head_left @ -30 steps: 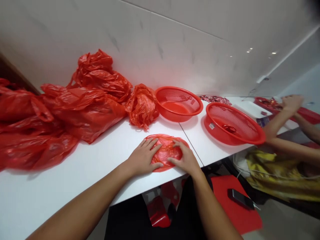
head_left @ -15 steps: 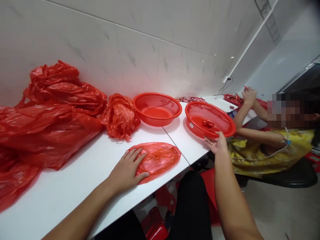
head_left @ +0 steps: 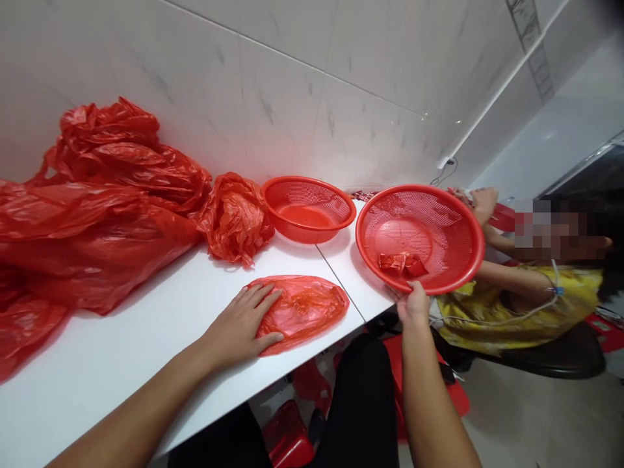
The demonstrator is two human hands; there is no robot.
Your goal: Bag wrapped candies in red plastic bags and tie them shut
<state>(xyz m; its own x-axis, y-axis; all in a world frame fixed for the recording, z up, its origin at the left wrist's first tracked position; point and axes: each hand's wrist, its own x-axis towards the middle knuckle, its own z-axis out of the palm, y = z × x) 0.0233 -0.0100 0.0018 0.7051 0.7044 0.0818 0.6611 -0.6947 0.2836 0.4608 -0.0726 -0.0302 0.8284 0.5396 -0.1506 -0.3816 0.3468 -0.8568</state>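
Where it sat flat, the basket (head_left: 420,234) now tilts in the right hand (head_left: 414,304).

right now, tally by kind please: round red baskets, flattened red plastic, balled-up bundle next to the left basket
Round red baskets: 2 (left one, right one)
Flattened red plastic: 1 visible piece
Balled-up bundle: 1
Total: 4, leaving out the piled plastic, too tangled to count

Shows red in bags (head_left: 88,253), flattened plastic (head_left: 309,309), nearer basin (head_left: 400,234), farther basin (head_left: 312,234) and packet (head_left: 400,263). Runs plain white along the surface (head_left: 107,351), pale with grey veining over the wall (head_left: 283,97). Turns yellow on the co-worker's top (head_left: 487,318), black on the trousers (head_left: 368,377).
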